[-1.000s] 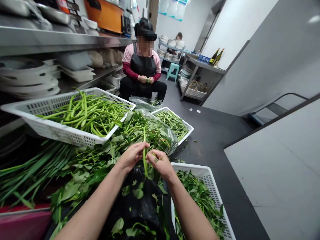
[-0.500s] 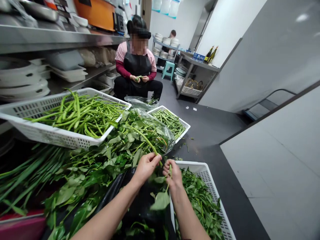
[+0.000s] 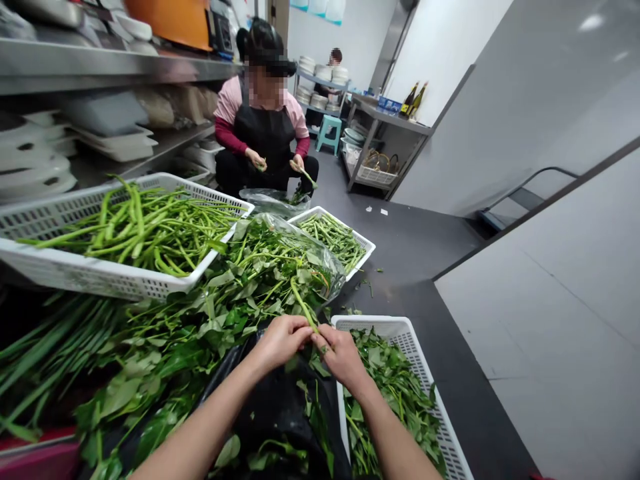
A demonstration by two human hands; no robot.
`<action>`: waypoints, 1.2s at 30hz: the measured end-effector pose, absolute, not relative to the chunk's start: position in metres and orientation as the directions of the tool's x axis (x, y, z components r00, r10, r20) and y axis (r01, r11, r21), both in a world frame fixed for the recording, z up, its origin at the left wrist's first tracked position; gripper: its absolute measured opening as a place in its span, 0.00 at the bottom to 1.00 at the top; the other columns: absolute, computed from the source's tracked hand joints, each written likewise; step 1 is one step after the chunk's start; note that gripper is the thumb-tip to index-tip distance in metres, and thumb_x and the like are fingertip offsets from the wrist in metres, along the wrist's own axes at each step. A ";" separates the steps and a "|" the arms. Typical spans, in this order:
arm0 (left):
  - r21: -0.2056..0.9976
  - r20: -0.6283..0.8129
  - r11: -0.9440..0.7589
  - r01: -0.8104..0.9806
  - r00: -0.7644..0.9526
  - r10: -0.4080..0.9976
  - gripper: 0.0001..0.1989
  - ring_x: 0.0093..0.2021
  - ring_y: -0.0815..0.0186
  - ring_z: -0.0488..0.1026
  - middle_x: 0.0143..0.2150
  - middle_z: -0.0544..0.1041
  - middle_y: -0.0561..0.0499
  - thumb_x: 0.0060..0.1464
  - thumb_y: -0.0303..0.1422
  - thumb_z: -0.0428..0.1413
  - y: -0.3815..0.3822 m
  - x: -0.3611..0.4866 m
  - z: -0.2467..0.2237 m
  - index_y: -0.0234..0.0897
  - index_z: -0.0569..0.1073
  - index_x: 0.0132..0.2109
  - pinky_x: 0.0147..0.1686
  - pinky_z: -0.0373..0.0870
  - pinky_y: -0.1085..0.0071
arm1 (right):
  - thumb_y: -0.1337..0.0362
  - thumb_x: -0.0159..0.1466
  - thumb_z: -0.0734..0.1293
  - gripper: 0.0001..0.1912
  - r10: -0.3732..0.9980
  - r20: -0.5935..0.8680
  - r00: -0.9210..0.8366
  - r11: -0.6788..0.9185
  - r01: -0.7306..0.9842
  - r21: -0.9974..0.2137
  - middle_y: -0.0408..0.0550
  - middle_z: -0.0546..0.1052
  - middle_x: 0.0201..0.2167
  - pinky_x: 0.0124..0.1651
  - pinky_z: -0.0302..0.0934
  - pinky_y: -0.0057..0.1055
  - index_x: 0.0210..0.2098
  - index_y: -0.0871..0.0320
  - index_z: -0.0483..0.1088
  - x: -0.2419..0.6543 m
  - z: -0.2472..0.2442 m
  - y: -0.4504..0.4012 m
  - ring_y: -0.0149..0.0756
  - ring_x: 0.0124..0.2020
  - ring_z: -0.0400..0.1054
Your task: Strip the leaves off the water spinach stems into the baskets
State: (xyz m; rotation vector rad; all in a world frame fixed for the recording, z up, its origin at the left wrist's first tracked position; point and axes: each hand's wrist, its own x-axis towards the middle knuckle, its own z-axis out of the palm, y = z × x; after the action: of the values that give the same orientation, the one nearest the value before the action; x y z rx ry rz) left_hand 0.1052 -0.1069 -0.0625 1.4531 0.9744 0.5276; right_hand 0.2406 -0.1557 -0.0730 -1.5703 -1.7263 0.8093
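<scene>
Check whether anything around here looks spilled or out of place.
A few green scraps and two white bits lie loose on the dark floor, the green ones near the small white basket of stems. They look like stray litter because they sit outside any basket.

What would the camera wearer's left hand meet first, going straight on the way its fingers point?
Probably the right hand, close beside it at the green stem; whether the two hands touch is unclear.

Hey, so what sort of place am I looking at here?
Most likely a restaurant's kitchen prep area: there are stacks of white dishes at the back, a long metal shelf with containers beneath it, and a white basket heaped with green stems.
</scene>
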 end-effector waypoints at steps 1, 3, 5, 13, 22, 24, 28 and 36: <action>0.945 -0.181 0.008 0.327 0.504 0.844 0.11 0.23 0.67 0.65 0.20 0.71 0.53 0.47 0.34 0.50 -0.102 0.098 -0.062 0.36 0.73 0.23 0.27 0.61 0.73 | 0.59 0.61 0.59 0.15 0.997 0.060 -0.057 0.082 0.584 -0.808 0.40 0.62 0.17 0.27 0.46 0.26 0.20 0.57 0.62 0.237 -0.073 -0.156 0.29 0.21 0.55; 0.866 -0.062 -0.131 0.483 0.363 0.930 0.10 0.27 0.64 0.68 0.22 0.73 0.51 0.48 0.32 0.50 -0.089 0.079 -0.059 0.38 0.73 0.22 0.31 0.62 0.71 | 0.59 0.62 0.57 0.18 0.999 0.040 -0.015 0.042 0.569 -0.821 0.39 0.60 0.14 0.25 0.44 0.26 0.18 0.57 0.58 0.236 -0.075 -0.158 0.28 0.19 0.54; 0.781 0.033 -0.143 0.609 0.189 0.982 0.08 0.33 0.61 0.71 0.30 0.76 0.48 0.48 0.31 0.51 -0.077 0.057 -0.054 0.40 0.76 0.27 0.36 0.63 0.71 | 0.58 0.63 0.56 0.19 0.999 0.022 0.046 -0.007 0.546 -0.838 0.38 0.60 0.13 0.25 0.44 0.26 0.17 0.56 0.56 0.237 -0.079 -0.162 0.28 0.18 0.54; 0.845 -0.196 0.029 0.534 0.258 0.946 0.19 0.26 0.64 0.67 0.21 0.69 0.53 0.52 0.44 0.45 -0.113 0.049 -0.061 0.38 0.69 0.23 0.27 0.61 0.72 | 0.60 0.61 0.59 0.13 0.990 0.136 0.033 0.094 0.561 -0.822 0.44 0.66 0.20 0.29 0.48 0.27 0.23 0.55 0.65 0.198 -0.089 -0.169 0.31 0.23 0.57; 0.533 -0.201 -0.175 0.828 0.325 0.924 0.12 0.33 0.60 0.73 0.33 0.78 0.46 0.56 0.31 0.45 -0.130 0.049 -0.049 0.38 0.73 0.32 0.31 0.60 0.70 | 0.46 0.56 0.63 0.20 0.962 -0.247 -0.120 -0.245 0.028 -0.969 0.42 0.67 0.24 0.30 0.56 0.25 0.26 0.58 0.65 0.177 -0.091 -0.146 0.30 0.28 0.61; 0.478 -0.237 -0.205 0.854 0.351 0.906 0.14 0.39 0.58 0.75 0.39 0.79 0.44 0.56 0.29 0.44 -0.134 0.046 -0.043 0.39 0.74 0.40 0.35 0.62 0.69 | 0.46 0.53 0.66 0.20 0.957 -0.250 -0.149 -0.270 -0.134 -0.953 0.43 0.70 0.25 0.32 0.58 0.26 0.26 0.58 0.66 0.167 -0.092 -0.144 0.32 0.30 0.63; 0.451 -0.226 -0.197 0.870 0.325 0.918 0.16 0.43 0.58 0.75 0.47 0.77 0.44 0.59 0.31 0.43 -0.142 0.046 -0.042 0.41 0.72 0.48 0.38 0.65 0.69 | 0.48 0.50 0.69 0.19 0.947 -0.315 -0.054 -0.300 -0.496 -0.815 0.47 0.73 0.25 0.33 0.61 0.30 0.25 0.58 0.66 0.146 -0.097 -0.142 0.36 0.31 0.68; 0.422 -0.212 -0.214 0.881 0.325 0.922 0.16 0.36 0.60 0.74 0.37 0.77 0.44 0.59 0.32 0.40 -0.138 0.033 -0.059 0.38 0.72 0.34 0.32 0.61 0.71 | 0.65 0.64 0.59 0.14 0.744 -0.659 -0.108 -0.449 -0.811 -0.374 0.42 0.68 0.16 0.31 0.63 0.30 0.22 0.58 0.60 0.133 -0.102 -0.099 0.32 0.23 0.68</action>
State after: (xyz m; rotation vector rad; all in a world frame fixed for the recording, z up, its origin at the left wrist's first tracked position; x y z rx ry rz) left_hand 0.0330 -0.1378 -0.0593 2.1294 1.5861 0.1162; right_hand 0.1333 -0.0995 -0.1020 -0.9938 0.0968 1.7794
